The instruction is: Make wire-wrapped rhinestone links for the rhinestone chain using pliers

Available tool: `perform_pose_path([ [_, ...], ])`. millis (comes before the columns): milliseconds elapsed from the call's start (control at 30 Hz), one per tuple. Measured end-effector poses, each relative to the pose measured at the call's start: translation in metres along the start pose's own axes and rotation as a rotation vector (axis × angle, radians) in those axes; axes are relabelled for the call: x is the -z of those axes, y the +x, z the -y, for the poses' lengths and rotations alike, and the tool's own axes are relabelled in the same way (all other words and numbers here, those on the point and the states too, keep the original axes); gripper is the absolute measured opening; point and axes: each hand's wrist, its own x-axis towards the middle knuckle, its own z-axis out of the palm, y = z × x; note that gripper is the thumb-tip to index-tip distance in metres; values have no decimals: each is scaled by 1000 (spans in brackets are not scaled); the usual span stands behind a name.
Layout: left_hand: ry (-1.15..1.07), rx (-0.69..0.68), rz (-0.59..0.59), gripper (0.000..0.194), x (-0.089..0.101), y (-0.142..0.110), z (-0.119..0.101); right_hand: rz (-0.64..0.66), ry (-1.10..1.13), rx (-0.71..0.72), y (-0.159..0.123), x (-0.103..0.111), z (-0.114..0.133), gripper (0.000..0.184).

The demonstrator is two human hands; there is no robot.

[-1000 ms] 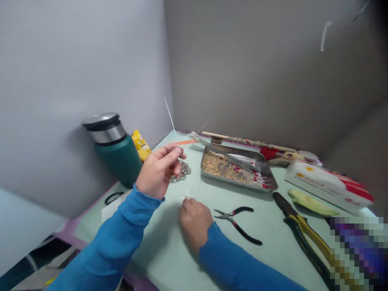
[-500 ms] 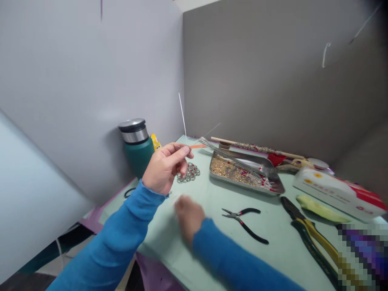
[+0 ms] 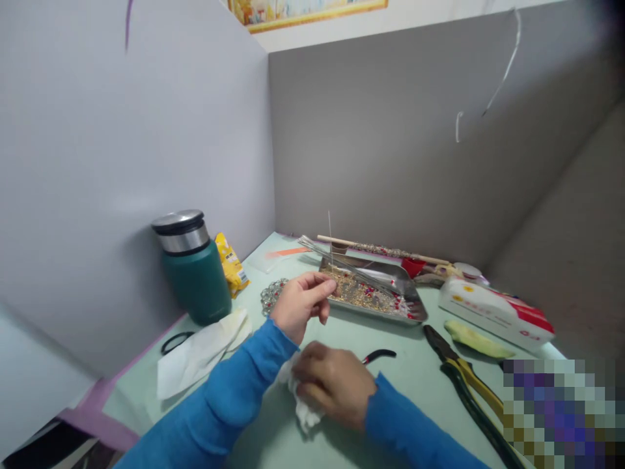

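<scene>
My left hand (image 3: 303, 305) is raised over the table with thumb and fingertips pinched together. A thin, pale wire (image 3: 331, 238) rises from the pinch. Lower down, my right hand (image 3: 339, 383) is closed around a crumpled white tissue (image 3: 307, 417), which bulges out below the fingers. Behind the right hand lie small pliers; only one black handle (image 3: 381, 354) shows. Just past my left hand rests a beaded piece of metal mesh (image 3: 271, 296) with red beads, partly covered by the hand.
A metal tray (image 3: 375, 314) holds beads, with a bundle of wires (image 3: 342, 264) across it. A green bottle (image 3: 195, 280) stands left, near folded white tissue (image 3: 195, 358). Large pliers (image 3: 461, 371), a tissue pack (image 3: 493, 312) and a green pod-like object (image 3: 476, 340) lie right. Grey panels stand behind.
My right hand, blurred before, now grips the crumpled tissue. My left hand still pinches the wire, now seen in front of the tray. The view has shifted, showing more at the left.
</scene>
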Motion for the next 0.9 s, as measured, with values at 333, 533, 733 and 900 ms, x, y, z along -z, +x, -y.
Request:
perform_pose_path([
  [333, -31, 253, -13, 23, -27, 28, 58, -535, 927, -498, -14, 27, -62, 31],
  [533, 116, 237, -17, 27, -19, 31, 75, -577, 1040, -599, -14, 4, -65, 29],
  [733, 262, 200, 53, 27, -8, 37, 71, -516, 1170, -617, -14, -2, -68, 28],
  [900, 141, 300, 77, 30, -10, 35, 74, -578, 1111, -660, -13, -7, -66, 30],
])
